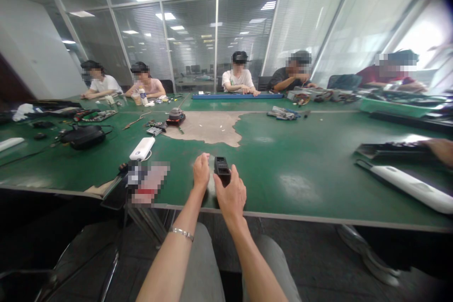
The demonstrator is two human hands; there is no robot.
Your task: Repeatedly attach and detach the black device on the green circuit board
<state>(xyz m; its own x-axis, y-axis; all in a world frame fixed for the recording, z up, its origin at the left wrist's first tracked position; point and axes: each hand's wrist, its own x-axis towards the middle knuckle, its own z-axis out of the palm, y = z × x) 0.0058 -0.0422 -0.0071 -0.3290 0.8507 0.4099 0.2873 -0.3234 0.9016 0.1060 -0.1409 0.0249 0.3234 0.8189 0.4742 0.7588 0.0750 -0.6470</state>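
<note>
A small black block-shaped device (pixel 222 166) with two recessed openings in its top is on the near part of the green table, in front of me. My right hand (pixel 232 193) is around its near end, with the thumb on the left side and the fingers on the right. Just left of the device, my left hand (pixel 202 170) is held upright with the palm side turned to it. Its fingers are loosely curved, and nothing shows in them. A small gap separates that hand from the device. A metal bracelet (pixel 182 233) circles my left wrist.
A white power bank (pixel 142 148) and a pixelated item (pixel 150 183) are to the left. A black pouch (pixel 83 136) is farther left. Torn brown cardboard (pixel 208 127) lies ahead. At right is a long white device (pixel 410 184), near another person's hand (pixel 442 149). Several people sit opposite.
</note>
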